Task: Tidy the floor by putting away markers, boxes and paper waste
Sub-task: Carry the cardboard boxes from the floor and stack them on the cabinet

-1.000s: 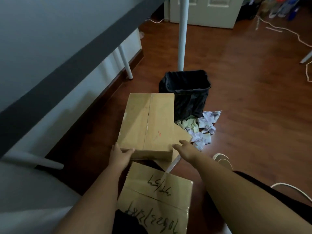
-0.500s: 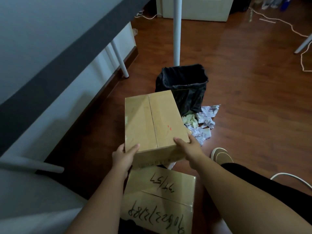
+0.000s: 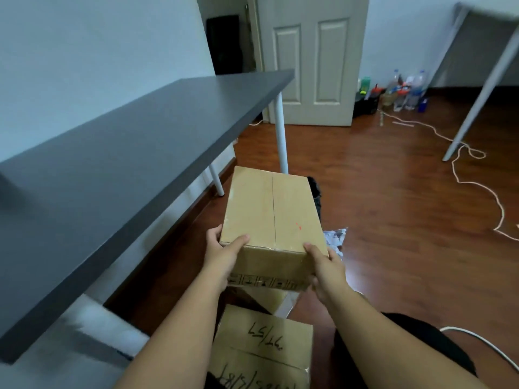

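Wooden floor cleared of one cardboard box, now raised beside the grey bench.
Left hand and right hand grip its near corners; crumpled paper remains at four o'clock.

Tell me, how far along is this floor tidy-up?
Nothing looks put away yet. In hand: the left hand and right hand grip a plain cardboard box, lifted beside the grey table. Left: the handwritten box and crumpled paper remain on the floor. No markers are visible.

Two hands, three cardboard boxes, two tables.
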